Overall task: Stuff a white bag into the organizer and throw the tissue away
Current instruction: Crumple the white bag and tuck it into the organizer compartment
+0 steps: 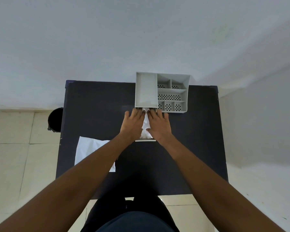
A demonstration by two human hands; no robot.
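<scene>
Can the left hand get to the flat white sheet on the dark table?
Probably yes. The flat white sheet lies uncovered beside the left forearm, but the left hand is pressing the white bag now.

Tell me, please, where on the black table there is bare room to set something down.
The black table is bare left of the gray organizer, and on the right between the right hand and the table's edge. It is crowded at the pulled-out drawer, where both hands press the white bag, left hand included, and at the white sheet.
</scene>
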